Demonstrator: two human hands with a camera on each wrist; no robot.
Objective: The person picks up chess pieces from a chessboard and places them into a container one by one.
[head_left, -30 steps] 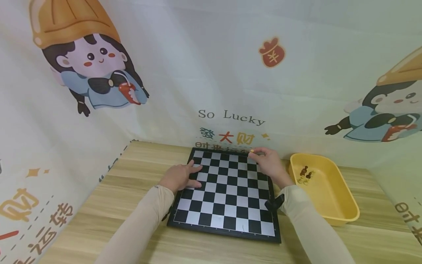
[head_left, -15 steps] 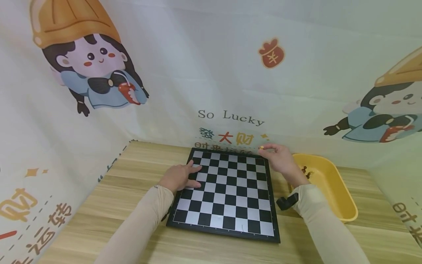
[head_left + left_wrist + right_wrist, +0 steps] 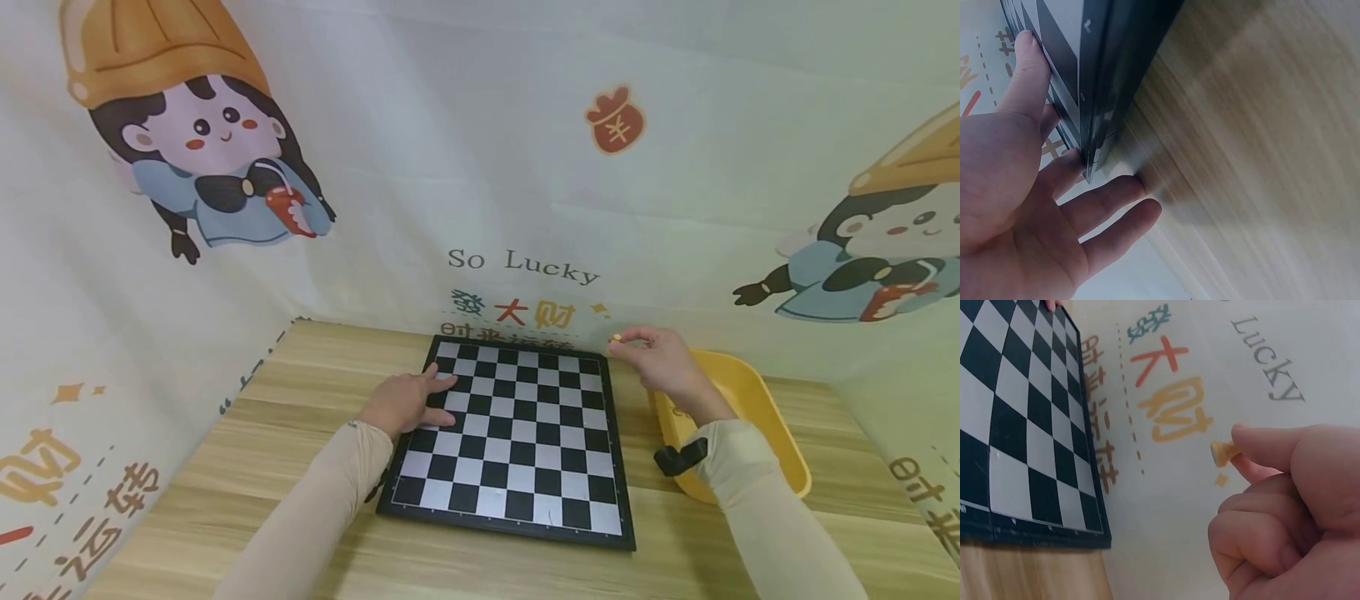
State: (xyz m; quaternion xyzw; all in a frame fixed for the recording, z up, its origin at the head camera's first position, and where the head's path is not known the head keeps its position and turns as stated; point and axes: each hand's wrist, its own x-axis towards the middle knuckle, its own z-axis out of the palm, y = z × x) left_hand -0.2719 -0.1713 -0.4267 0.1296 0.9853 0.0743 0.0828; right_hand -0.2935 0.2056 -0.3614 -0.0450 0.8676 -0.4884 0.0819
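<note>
A black-and-white chessboard [image 3: 525, 433] lies on the wooden table. My left hand [image 3: 401, 402] rests at its left edge with fingers spread; in the left wrist view the thumb [image 3: 1027, 69] lies on the board's top while some fingers reach past the rim. Beyond the board's far right corner, my right hand [image 3: 667, 362] is raised and pinches a small yellow chess piece [image 3: 1222, 454] between thumb and index finger. The piece's broad base points away from the fingertips, toward the board, and its upper part is hidden by them. The other right fingers are curled in.
A yellow plastic tray [image 3: 791, 454] stands right of the board, partly covered by the right forearm. One pale piece [image 3: 678, 412] shows at its left side. Behind the table hangs a printed cloth [image 3: 480, 167].
My right hand has moved right, from over the board's far right corner to beside the tray, still pinching the yellow chess piece. The left hand has stayed in place.
</note>
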